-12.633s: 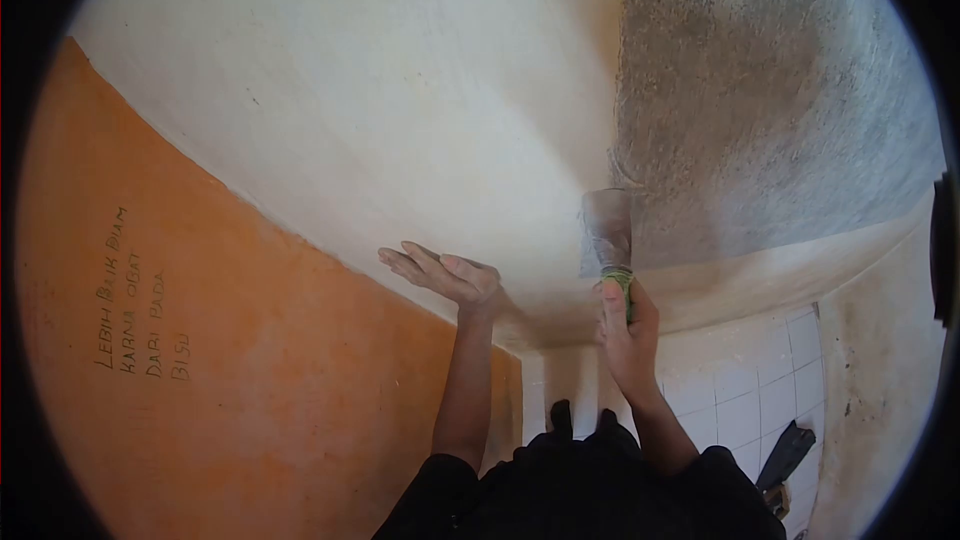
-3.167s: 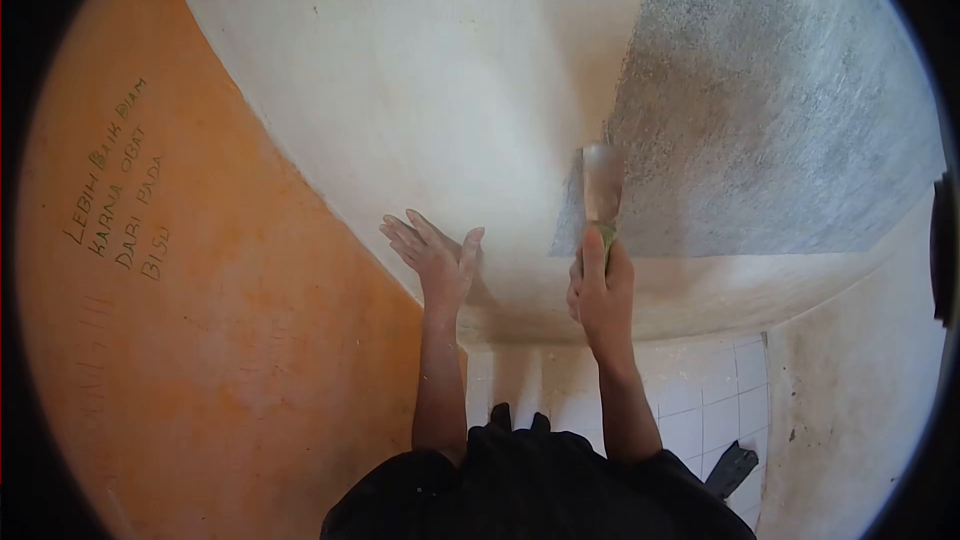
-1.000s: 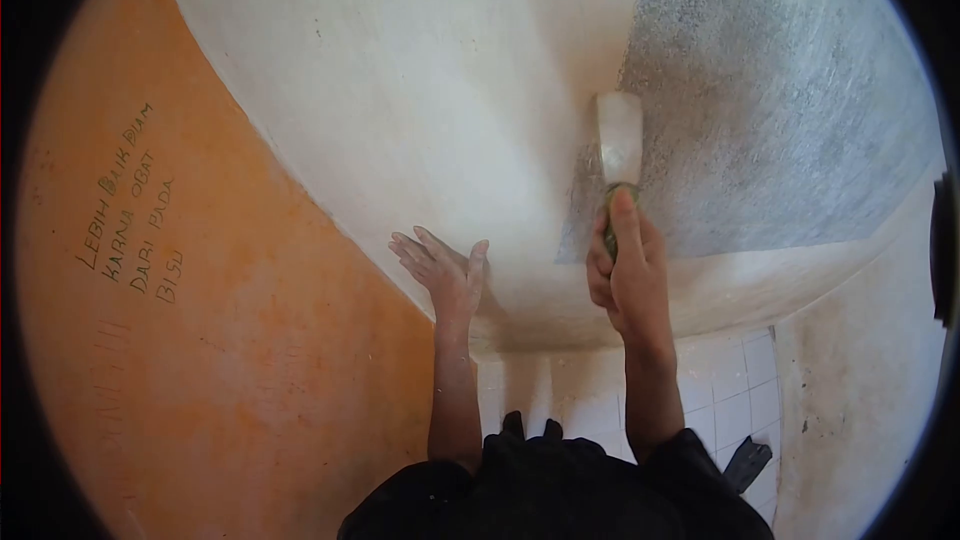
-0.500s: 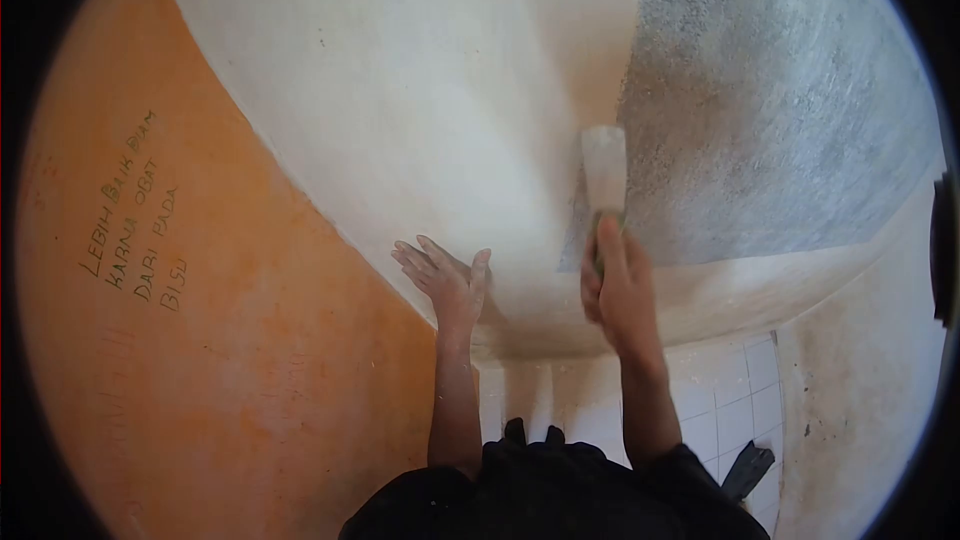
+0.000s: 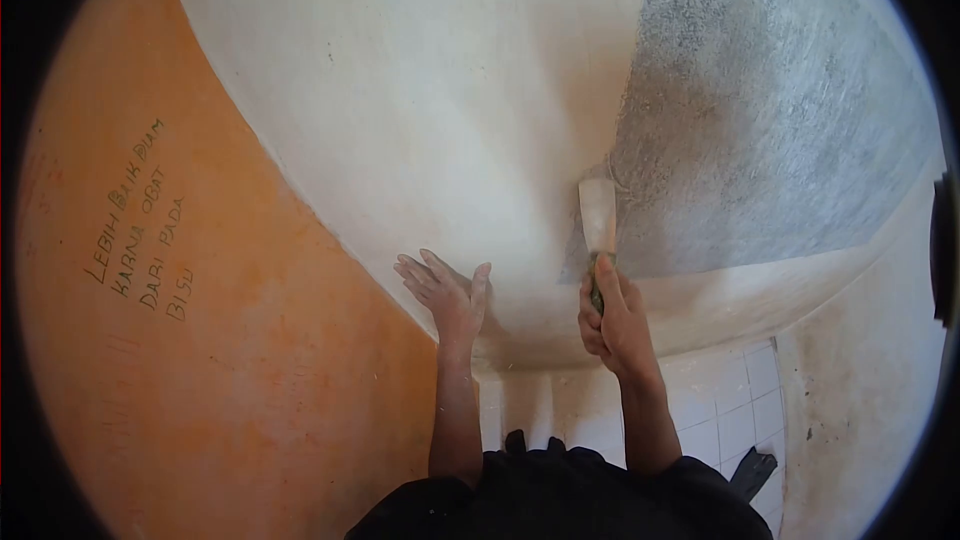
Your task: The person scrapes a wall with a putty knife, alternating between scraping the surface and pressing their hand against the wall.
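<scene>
My right hand (image 5: pixel 612 322) grips the green handle of a putty knife (image 5: pixel 598 220). Its flat pale blade lies against the wall at the border between the smooth white coat (image 5: pixel 430 100) and the rough grey plaster (image 5: pixel 760 120). My left hand (image 5: pixel 446 290) rests flat on the white coat with fingers spread, a little left of the blade and level with my right hand. Both forearms reach up from my dark sleeves at the bottom of the view.
An orange wall (image 5: pixel 200 340) with dark handwritten words (image 5: pixel 140 215) fills the left side. White floor tiles (image 5: pixel 740 410) show at lower right, with a dark object (image 5: pixel 752 470) lying on them. A stained pale wall (image 5: pixel 870 390) stands at the far right.
Over the last second the putty knife slid down the wall along the grey plaster's edge, my right hand dropping with it. My left hand stayed pressed on the white coat.
</scene>
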Tool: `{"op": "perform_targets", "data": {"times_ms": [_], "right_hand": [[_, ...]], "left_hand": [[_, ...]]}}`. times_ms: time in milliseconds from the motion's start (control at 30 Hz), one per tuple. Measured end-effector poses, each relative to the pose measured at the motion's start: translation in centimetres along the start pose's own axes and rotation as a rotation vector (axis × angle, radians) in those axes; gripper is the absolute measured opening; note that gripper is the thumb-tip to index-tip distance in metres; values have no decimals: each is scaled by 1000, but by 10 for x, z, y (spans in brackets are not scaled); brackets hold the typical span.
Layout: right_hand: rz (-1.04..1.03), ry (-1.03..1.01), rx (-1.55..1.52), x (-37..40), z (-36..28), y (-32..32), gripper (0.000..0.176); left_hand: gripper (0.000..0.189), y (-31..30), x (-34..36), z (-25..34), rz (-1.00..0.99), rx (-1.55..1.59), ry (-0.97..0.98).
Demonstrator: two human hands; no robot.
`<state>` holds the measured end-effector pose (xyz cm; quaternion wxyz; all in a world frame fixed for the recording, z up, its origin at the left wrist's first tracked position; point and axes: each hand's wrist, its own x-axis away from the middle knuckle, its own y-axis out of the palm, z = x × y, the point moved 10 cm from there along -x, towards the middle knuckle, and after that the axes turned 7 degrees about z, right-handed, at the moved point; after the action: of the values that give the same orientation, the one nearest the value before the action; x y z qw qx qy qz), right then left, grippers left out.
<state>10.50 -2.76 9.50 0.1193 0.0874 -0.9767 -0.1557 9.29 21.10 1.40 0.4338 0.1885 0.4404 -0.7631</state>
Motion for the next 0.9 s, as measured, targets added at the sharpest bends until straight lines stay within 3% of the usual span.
{"op": "perform_targets", "data": {"times_ms": [267,367,500,633,900], "right_hand": [[-39,21,23,-1,4,-2,42],[50,-281,52,-3,-72,6,39],[97,-177,122,1,-16,-7,37],[74,-97,113,4,-19,-5,37],[71,-131,100,5,-18,2,33]], "left_hand": [[105,0,0,0,13,8,-16],[104,-2,1,3,-18,22,-22],[103,3,1,-5,-23,14,-58],[103,3,1,-4,-5,15,-27],[104,4,2,-5,5,25,-41]]}}
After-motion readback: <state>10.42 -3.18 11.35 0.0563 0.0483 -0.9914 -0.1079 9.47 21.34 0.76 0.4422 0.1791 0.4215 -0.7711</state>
